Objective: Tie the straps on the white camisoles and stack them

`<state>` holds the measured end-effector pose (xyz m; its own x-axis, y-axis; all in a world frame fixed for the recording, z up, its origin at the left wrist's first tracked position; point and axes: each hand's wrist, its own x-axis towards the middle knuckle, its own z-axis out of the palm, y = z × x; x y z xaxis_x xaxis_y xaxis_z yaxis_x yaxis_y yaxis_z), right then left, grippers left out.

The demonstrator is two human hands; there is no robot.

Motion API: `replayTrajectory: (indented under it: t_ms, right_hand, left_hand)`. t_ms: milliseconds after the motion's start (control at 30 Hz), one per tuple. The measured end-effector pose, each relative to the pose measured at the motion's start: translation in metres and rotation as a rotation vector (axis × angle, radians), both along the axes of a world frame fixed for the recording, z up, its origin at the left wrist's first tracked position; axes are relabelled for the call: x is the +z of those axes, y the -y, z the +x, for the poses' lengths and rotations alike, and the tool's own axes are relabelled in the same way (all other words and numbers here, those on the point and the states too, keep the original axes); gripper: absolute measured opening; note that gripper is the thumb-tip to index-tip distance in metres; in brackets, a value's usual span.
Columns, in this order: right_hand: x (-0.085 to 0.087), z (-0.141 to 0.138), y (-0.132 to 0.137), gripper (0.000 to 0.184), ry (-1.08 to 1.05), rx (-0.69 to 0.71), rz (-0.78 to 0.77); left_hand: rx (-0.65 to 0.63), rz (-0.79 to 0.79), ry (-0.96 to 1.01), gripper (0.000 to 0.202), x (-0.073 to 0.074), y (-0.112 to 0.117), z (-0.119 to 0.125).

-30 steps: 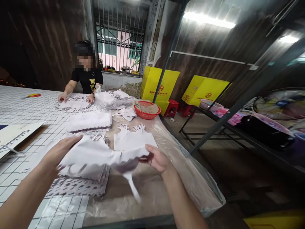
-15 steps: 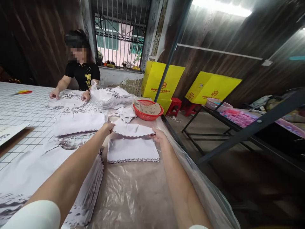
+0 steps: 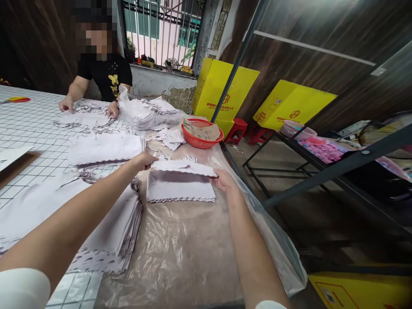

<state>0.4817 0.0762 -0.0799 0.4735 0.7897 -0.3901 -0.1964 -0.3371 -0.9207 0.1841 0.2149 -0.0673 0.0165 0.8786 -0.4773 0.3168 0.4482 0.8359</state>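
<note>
Between my two hands a white fabric piece [image 3: 183, 167] with a scalloped edge is stretched, raised over the back part of a neat stack of white fabric pieces [image 3: 180, 187]. My left hand [image 3: 146, 161] pinches its left end. At its right end my right hand [image 3: 224, 179] grips the corner. Left of my left hand lies another stack of white scalloped pieces [image 3: 107, 148]. Under my left forearm rests a taller, larger pile of white fabric [image 3: 112, 231] with small cut marks along its front edge.
Clear plastic sheeting [image 3: 174, 249] covers the table's right side. A red basket [image 3: 202, 137] holds a marked cardboard piece. Beyond it stand yellow boxes [image 3: 231, 86] and a dark metal frame [image 3: 322, 174]. Across the gridded table a person [image 3: 103, 81] handles white fabric near a plastic-wrapped bundle [image 3: 144, 112].
The view has tilted down, so things sit higher in it. The held piece has shifted slightly, its right end now lower than its left. Both hands keep their hold.
</note>
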Motion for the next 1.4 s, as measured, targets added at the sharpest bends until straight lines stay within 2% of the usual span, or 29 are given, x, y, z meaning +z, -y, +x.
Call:
replayTrajectory:
  t_ms: [100, 167, 400, 533, 600, 667, 767, 867, 933, 1033, 1133, 1233, 1400]
  right_hand:
    - [-0.021, -0.007, 0.03, 0.021, 0.056, 0.021, -0.099]
    - [-0.03, -0.009, 0.04, 0.026, 0.111, 0.013, -0.134]
    - [-0.038, -0.008, 0.045, 0.026, 0.371, -0.003, -0.181]
    - [-0.047, -0.008, 0.055, 0.023, 0.522, 0.021, -0.198]
    - [-0.048, -0.01, 0.06, 0.02, 0.604, 0.01, -0.194]
    - [-0.045, -0.016, 0.06, 0.019, 0.791, -0.02, -0.144]
    - [-0.039, -0.037, 0.049, 0.036, 1.175, 0.003, 0.0]
    - [-0.041, -0.062, 0.028, 0.048, 1.361, 0.179, 0.089]
    - [-0.047, -0.072, 0.015, 0.052, 1.394, 0.315, 0.051]
    - [-0.058, -0.071, 0.005, 0.055, 1.349, 0.422, -0.127]
    - [-0.064, -0.062, 0.001, 0.059, 1.309, 0.43, -0.23]
    - [-0.065, -0.059, -0.001, 0.063, 1.318, 0.413, -0.253]
    - [-0.06, -0.061, -0.007, 0.063, 1.333, 0.371, -0.235]
  left_hand:
    - [-0.145, -0.069, -0.122, 0.035, -0.01, 0.025, -0.015]
    - [-0.222, -0.086, -0.196, 0.037, -0.013, 0.036, -0.022]
    - [-0.409, -0.024, -0.447, 0.04, -0.008, 0.048, -0.03]
    - [-0.48, 0.072, -0.626, 0.026, -0.008, 0.057, -0.031]
    - [-0.49, 0.178, -0.719, 0.019, -0.008, 0.066, -0.028]
    - [-0.482, 0.326, -0.789, 0.037, -0.008, 0.076, -0.02]
    - [-0.526, 0.571, -0.812, 0.053, -0.014, 0.09, 0.002]
    - [-0.646, 0.851, -0.835, 0.055, -0.031, 0.098, 0.029]
    - [-0.714, 0.932, -0.875, 0.059, -0.048, 0.098, 0.045]
    - [-0.771, 0.847, -0.906, 0.069, -0.072, 0.093, 0.057]
    - [-0.792, 0.799, -0.875, 0.075, -0.085, 0.084, 0.059]
    - [-0.813, 0.757, -0.83, 0.078, -0.082, 0.08, 0.056]
    - [-0.855, 0.685, -0.775, 0.081, -0.062, 0.088, 0.06]
